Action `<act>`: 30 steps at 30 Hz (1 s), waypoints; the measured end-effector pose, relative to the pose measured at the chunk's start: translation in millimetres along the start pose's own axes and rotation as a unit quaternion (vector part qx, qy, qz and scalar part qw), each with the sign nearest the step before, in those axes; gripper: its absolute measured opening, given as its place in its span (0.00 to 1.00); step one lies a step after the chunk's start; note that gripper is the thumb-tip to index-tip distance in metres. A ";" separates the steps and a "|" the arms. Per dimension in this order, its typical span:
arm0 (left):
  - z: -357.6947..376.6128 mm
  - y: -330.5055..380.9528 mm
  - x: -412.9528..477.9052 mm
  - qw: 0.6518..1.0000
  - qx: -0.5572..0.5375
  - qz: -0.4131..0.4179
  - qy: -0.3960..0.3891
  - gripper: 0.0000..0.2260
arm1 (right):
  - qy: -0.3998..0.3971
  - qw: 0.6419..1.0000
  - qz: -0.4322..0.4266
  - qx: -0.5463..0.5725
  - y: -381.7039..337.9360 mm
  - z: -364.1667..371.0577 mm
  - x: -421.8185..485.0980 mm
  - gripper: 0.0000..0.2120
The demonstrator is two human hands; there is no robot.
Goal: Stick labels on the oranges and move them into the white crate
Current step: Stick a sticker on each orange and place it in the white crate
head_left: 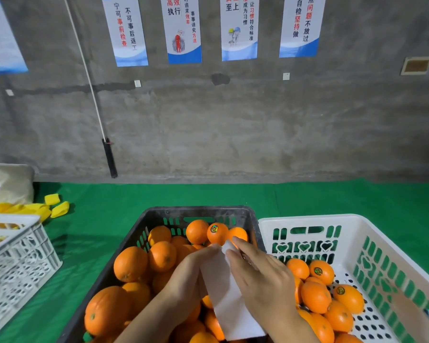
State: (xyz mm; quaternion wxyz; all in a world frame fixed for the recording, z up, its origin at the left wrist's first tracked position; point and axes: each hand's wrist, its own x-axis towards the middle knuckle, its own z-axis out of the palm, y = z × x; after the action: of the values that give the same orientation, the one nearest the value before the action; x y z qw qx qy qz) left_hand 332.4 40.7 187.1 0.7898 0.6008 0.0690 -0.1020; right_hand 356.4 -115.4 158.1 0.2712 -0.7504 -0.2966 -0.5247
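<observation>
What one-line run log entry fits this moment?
step: peeling label | both hands on white strip | over black crate | white crate: partly filled

Wall posters (183, 28) read 高效执行, 责任至上, 不放过.

Tabletop (208, 196): covered in green cloth.
Middle: black crate (198, 212).
Right, touching it: white crate (307, 219).
Left edge: another white crate (18, 256).
Far left: yellow strips (52, 206), pale bag (8, 184).
</observation>
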 end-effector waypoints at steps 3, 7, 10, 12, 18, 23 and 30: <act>0.1 -0.8 1.5 0.998 0.053 0.012 0.043 0.19 | -0.043 0.994 0.069 0.073 -2.3 -2.5 5.0 0.14; -10.7 5.1 1.6 0.961 0.252 0.048 0.105 0.13 | -0.115 0.983 0.092 0.109 -5.2 -3.6 7.9 0.10; -23.9 13.5 -0.7 0.926 0.367 0.092 -0.016 0.12 | -0.200 0.933 0.217 0.206 -7.5 -5.2 11.5 0.15; -26.9 17.1 -2.9 0.932 0.335 0.087 -0.111 0.13 | -0.268 0.895 0.262 0.242 -6.6 -3.5 8.2 0.22; -22.7 21.6 -7.8 0.949 0.270 0.082 -0.142 0.19 | -0.278 0.849 0.346 0.286 -7.8 -5.1 7.2 0.20; -56.3 16.1 4.7 0.620 0.745 0.123 0.214 0.18 | -0.279 0.751 0.445 0.400 -7.1 -5.2 14.2 0.12; -101.7 -12.4 28.9 0.526 0.800 0.021 0.289 0.34 | -0.324 0.681 0.513 0.410 -7.5 -6.3 17.5 0.13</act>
State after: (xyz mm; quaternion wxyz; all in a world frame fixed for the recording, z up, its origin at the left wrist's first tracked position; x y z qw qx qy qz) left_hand 358.8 133.2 141.6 -0.0834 0.9785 0.1703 0.0811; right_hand 351.8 -112.1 177.3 0.6651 -0.7224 -0.1202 0.1461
